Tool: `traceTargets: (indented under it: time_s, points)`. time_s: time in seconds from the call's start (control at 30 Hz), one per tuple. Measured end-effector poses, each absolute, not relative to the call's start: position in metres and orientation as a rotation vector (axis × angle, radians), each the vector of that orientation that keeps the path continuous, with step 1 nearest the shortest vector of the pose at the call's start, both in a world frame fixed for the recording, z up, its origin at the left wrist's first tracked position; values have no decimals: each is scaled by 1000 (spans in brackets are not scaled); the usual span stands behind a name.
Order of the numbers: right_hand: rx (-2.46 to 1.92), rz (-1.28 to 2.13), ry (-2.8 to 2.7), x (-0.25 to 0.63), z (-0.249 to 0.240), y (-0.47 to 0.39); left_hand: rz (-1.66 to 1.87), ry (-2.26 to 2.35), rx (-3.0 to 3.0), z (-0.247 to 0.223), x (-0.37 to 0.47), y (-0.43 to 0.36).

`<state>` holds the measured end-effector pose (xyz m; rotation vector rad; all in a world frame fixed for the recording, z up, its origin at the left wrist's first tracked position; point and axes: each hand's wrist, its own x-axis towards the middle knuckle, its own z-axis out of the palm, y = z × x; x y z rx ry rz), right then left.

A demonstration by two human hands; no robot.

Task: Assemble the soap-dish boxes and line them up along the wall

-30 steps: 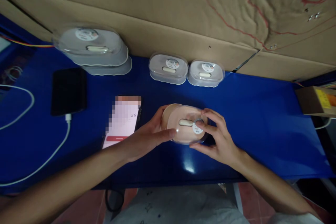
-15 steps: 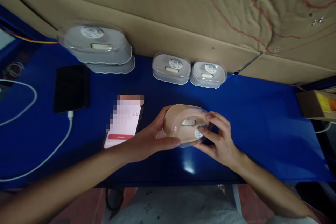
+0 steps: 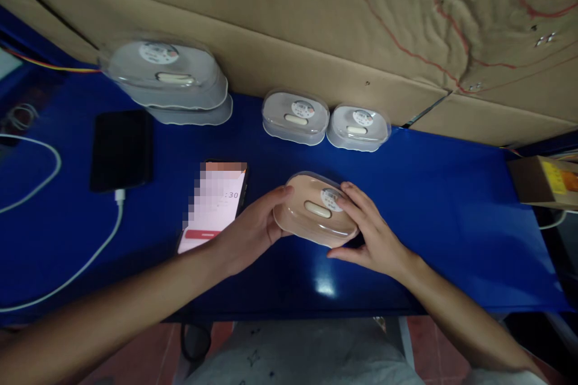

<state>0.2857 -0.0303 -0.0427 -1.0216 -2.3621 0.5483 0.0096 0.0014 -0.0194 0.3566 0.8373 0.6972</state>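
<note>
In front of me is a peach-coloured oval container [image 3: 300,192] under a clear lid [image 3: 336,225]. The lid has a white oval piece [image 3: 317,210] and a round white label [image 3: 332,199] showing on top. My left hand [image 3: 259,222] grips its left end, thumb on the lid's edge and fingers beneath. My right hand [image 3: 368,225] is closed about the right end, fingertips on the lid beside the label and thumb low at the front corner. The lid appears to sit level with the container's outline. The container's underside is hidden.
Behind stand two small grey lidded containers [image 3: 293,123] [image 3: 356,130] and a stack of larger ones [image 3: 180,93]. A lit phone [image 3: 217,204] lies by my left forearm. Farther left are a black device [image 3: 121,150] and its white cable [image 3: 102,261]. A cardboard box [image 3: 530,177] is at right.
The clear lid, askew over the container before, now lines up with it. Its label has shifted up and left. My left thumb has moved from the front side to the top left edge.
</note>
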Motion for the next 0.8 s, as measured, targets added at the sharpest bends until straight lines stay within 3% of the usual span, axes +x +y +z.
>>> traceTargets:
  time_s: [0.47,0.8]
  points:
    - [-1011,461,-2355,285,-35,-31,659,841,361,-18,8,4]
    - [-1218,377,-2428,332,-18,0,802,1052,817,-16,2,17]
